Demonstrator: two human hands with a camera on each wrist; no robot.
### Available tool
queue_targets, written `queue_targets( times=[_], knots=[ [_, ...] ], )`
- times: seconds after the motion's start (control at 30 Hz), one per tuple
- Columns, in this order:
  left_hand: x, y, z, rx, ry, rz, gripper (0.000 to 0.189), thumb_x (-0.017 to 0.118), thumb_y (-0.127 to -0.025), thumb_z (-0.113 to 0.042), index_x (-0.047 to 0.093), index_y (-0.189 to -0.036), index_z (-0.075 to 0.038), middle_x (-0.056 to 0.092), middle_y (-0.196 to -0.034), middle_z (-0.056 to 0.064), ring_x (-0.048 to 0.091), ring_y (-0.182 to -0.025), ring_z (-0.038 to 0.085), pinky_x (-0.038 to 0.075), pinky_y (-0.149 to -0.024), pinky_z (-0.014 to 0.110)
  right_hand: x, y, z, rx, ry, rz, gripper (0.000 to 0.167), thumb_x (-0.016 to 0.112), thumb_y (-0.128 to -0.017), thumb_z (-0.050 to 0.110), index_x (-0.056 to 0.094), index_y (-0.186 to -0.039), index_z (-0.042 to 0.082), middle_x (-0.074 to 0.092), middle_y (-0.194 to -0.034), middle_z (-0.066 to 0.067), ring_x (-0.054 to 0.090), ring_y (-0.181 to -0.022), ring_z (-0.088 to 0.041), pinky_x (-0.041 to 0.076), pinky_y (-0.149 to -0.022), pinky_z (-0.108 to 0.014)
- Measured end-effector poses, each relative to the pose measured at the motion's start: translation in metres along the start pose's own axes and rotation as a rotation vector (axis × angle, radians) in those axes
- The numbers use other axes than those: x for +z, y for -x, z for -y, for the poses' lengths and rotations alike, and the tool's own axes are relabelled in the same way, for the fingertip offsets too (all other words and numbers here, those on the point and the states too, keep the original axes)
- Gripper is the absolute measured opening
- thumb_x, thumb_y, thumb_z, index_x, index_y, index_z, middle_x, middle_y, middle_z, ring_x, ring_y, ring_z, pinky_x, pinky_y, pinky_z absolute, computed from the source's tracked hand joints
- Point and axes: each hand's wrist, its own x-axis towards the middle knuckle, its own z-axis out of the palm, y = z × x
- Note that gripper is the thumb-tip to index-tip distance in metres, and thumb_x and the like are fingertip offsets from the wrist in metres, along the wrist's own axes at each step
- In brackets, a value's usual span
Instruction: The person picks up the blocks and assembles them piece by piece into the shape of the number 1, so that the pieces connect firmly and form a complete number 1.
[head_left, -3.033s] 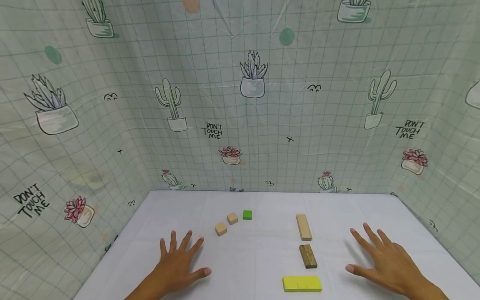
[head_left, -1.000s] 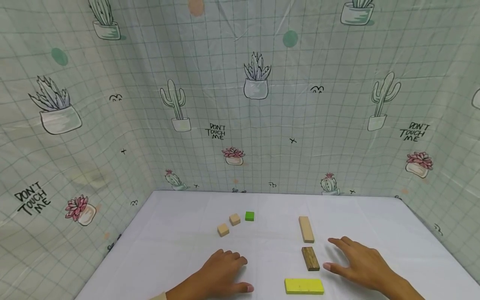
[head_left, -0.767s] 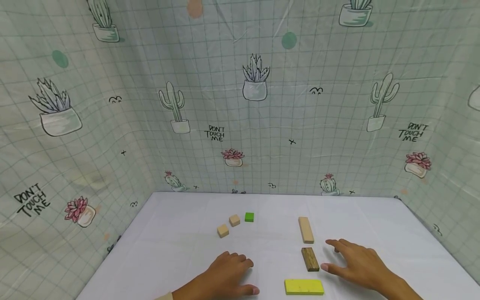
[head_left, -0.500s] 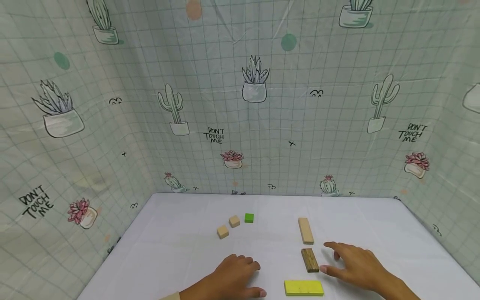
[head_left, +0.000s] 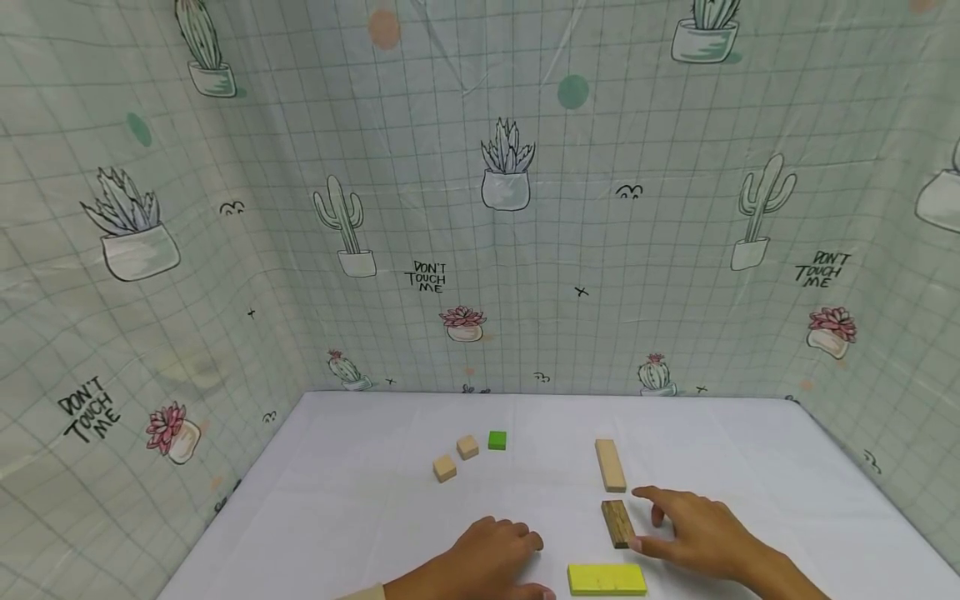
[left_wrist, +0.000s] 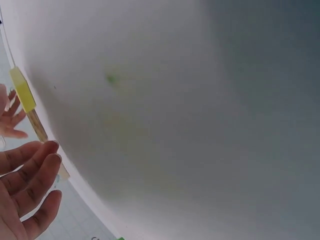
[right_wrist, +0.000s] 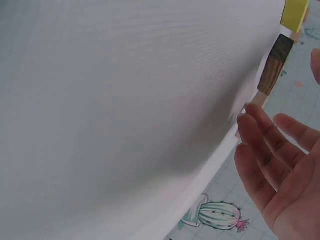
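At the right, my right hand (head_left: 697, 535) hovers beside a dark brown wooden block (head_left: 617, 521); its thumb tip comes close to the block's near end, and contact is unclear. In the right wrist view its fingers (right_wrist: 257, 150) are loosely bent and hold nothing, with the dark block beyond them. My left hand (head_left: 491, 560), palm down with bent fingers, is left of a yellow block (head_left: 606, 579). The left wrist view shows nothing between its fingers (left_wrist: 37, 185). A pale wooden block (head_left: 610, 465) lies behind the dark one.
Two small wooden cubes, one nearer (head_left: 445, 467) and one farther (head_left: 467, 447), lie left of centre beside a small green block (head_left: 497, 440). A white cloth covers the table (head_left: 360, 500). Behind it hangs a cactus-print curtain (head_left: 555, 242).
From spread-fingered poses far apart, both hands have moved inward. My left hand has slid right toward the yellow block, my right hand left to the dark block. The blocks lie as before.
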Motion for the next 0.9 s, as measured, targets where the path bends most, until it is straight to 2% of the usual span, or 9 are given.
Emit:
queue_targets(
  times=[0.17,0.5,0.67,0.73,0.9],
  knots=[
    [0.001,-0.003,-0.006,0.028,-0.050,-0.018,0.054,0.061,-0.089,-0.066,0.070,-0.119,-0.021,0.073,-0.099,-0.009,0.063,-0.085,0.000,0.048,-0.068,0.020,0.002,0.000,-0.001,-0.084,-0.020,-0.009,0.073,0.071,-0.082,0.064,0.059,-0.133,0.013,0.061,-0.088,0.013,0.041,-0.062,-0.001,0.035,-0.056,-0.024],
    [0.002,-0.008,-0.014,0.059,-0.109,-0.029,0.054,0.060,-0.091,-0.065,0.070,-0.117,-0.019,0.071,-0.095,-0.009,0.062,-0.082,0.000,0.043,-0.063,0.019,0.005,-0.004,0.004,-0.063,-0.022,0.005,0.074,0.073,-0.080,0.065,0.059,-0.135,0.017,0.059,-0.086,0.013,0.042,-0.064,-0.002,0.035,-0.056,-0.024],
    [0.004,-0.012,-0.022,0.090,-0.163,-0.033,0.048,0.063,-0.091,-0.060,0.070,-0.115,-0.020,0.071,-0.096,-0.009,0.061,-0.079,-0.001,0.038,-0.059,0.016,0.006,-0.004,0.002,-0.116,-0.058,0.013,0.073,0.073,-0.081,0.061,0.058,-0.135,0.014,0.059,-0.087,0.012,0.042,-0.065,-0.002,0.035,-0.055,-0.024],
    [0.004,-0.014,-0.025,0.095,-0.174,-0.030,0.044,0.066,-0.091,-0.057,0.070,-0.115,-0.020,0.072,-0.100,-0.010,0.062,-0.082,-0.001,0.040,-0.060,0.016,0.007,-0.003,0.000,-0.149,-0.072,0.012,0.073,0.073,-0.083,0.060,0.058,-0.135,0.012,0.060,-0.087,0.012,0.042,-0.065,-0.001,0.035,-0.054,-0.024],
    [0.005,-0.018,-0.030,0.098,-0.168,-0.014,0.042,0.068,-0.090,-0.054,0.069,-0.117,-0.022,0.072,-0.107,-0.010,0.064,-0.089,-0.001,0.044,-0.064,0.016,0.008,-0.005,-0.001,-0.153,-0.081,0.020,0.073,0.076,-0.080,0.059,0.059,-0.135,0.013,0.058,-0.086,0.013,0.042,-0.065,-0.001,0.035,-0.054,-0.024]
  ],
)
